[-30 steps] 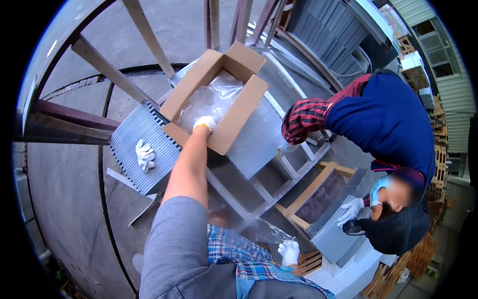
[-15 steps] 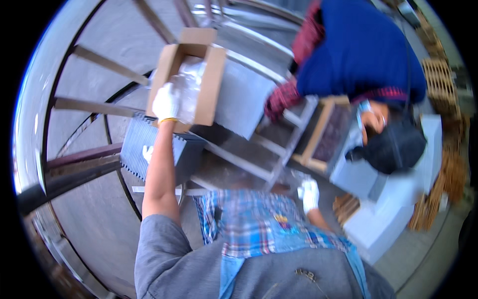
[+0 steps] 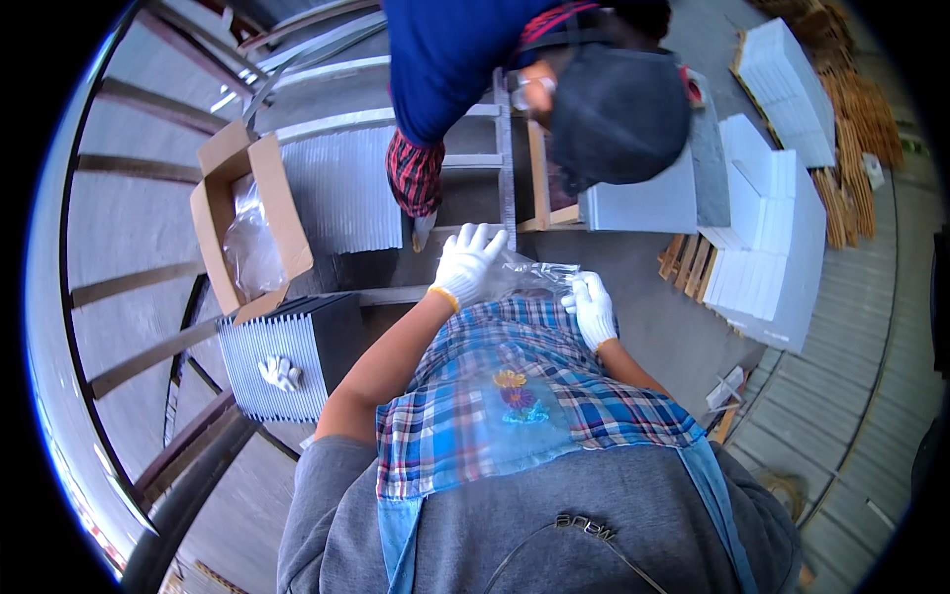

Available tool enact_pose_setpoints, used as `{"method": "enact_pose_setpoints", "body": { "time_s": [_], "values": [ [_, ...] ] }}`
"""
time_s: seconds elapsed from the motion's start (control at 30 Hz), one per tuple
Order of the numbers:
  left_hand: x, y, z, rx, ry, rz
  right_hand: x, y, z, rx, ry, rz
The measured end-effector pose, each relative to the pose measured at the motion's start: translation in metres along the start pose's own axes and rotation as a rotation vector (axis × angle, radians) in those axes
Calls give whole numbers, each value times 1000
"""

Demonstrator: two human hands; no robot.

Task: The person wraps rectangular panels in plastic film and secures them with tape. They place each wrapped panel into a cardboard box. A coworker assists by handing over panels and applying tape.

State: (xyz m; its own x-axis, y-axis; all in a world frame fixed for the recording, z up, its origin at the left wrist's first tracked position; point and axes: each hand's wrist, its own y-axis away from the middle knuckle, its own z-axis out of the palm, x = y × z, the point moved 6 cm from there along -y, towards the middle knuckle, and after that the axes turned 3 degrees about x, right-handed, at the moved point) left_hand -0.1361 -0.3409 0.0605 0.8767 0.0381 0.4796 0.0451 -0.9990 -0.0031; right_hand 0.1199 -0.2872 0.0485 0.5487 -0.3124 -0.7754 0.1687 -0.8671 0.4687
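In front of my apron, my right hand (image 3: 592, 309), in a white knitted glove, grips a crumpled clear plastic bag (image 3: 532, 273) by its edge. My left hand (image 3: 467, 265), gloved the same way, lies against the bag's other side with its fingers spread. Further left, an open cardboard box (image 3: 281, 203) stands tilted, with more clear plastic (image 3: 253, 243) inside. Below the box is a stack of grey ribbed-edged panels (image 3: 247, 342), and a loose white glove (image 3: 281, 373) lies against its face.
Across from me a co-worker in a dark cap (image 3: 623, 114) bends over, one plaid sleeve (image 3: 416, 176) reaching down beside another grey panel stack (image 3: 341, 188). Pale panel stacks (image 3: 777, 247) and wooden slats (image 3: 841, 213) stand right. Metal rails (image 3: 139, 168) run along the left.
My left hand has come out of the cardboard box and back to the right hand. The clear plastic bag is now between them. My view has turned, and the co-worker appears further left.
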Motion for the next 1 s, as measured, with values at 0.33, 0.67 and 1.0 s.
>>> {"method": "enact_pose_setpoints", "body": {
  "time_s": [0.33,0.67,1.0],
  "values": [
    [46,-45,93,-438,127,-80,21,14,-62,108,-241,16],
    [175,-101,91,-242,317,291,0,8,-127,39,-186,-131],
    [216,-128,47,177,4,335,26,-38,-192,295,-58,-327]
  ]
}}
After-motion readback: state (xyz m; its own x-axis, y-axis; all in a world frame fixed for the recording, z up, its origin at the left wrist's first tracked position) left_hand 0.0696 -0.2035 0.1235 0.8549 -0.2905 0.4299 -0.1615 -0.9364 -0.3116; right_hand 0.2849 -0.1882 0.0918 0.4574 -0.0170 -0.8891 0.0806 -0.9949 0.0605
